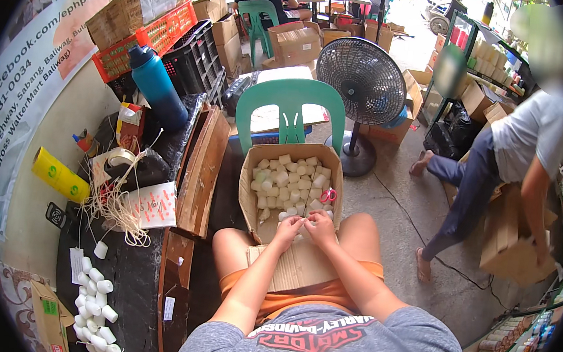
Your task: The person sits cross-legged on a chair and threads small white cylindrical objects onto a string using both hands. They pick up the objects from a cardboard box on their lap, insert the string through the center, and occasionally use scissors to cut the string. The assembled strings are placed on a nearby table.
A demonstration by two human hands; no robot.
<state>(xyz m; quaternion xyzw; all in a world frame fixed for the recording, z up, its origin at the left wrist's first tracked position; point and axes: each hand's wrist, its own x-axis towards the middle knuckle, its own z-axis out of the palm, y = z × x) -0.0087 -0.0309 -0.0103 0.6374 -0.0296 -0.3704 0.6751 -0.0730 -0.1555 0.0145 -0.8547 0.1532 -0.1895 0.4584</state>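
Broadly, the largest piece is the long tabletop covered in shiny black sheeting [137,284] at the left, near enough, it seems, to serve as side storage. Ahead, a green plastic chair [292,87] faces the person; it appears to act as a stand, though its seat is hidden. Beside it, a round black pedestal fan [361,83] is turned this way, presumably for cooling. An open brown cardboard box [245,196] sits against the chair's backrest, between the knees, likely so that its contents stay within short reach. A flat brown cardboard flap [294,266] lies over the lap, perhaps as a working surface. On the tabletop, a loose tangle of cream string [114,212] spills toward the edge.

Over the box's near edge, the left hand [288,231] and right hand [319,228] meet; each grip is narrow, fingertips pinched on what looks like a thin pale strand [305,216], its ends unclear. Pink-handled scissors [329,195] lie at the box's right side, probably for easy pickup. Smallest, stubby off-white cylinders [292,182] fill the box, just beyond the fingers.
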